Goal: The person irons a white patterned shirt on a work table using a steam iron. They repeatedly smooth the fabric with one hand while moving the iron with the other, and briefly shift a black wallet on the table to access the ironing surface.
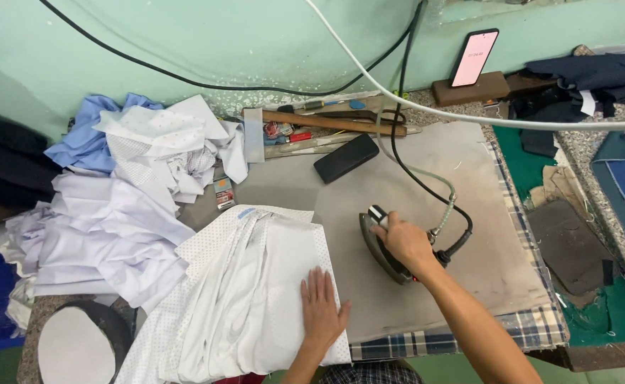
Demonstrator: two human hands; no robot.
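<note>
The right hand [406, 242] closes around the handle of the dark metal steam iron [383, 249] on the grey pressing pad [483, 235]. Just left, the left hand [322, 307] lies flat, fingers spread, on the white dotted cotton shirt [241, 299].

Your grey-padded ironing table [469, 185] carries a white dotted shirt [248, 299], a steam iron [383, 249], a black case [346, 158] and heaped shirts [127, 206].
</note>
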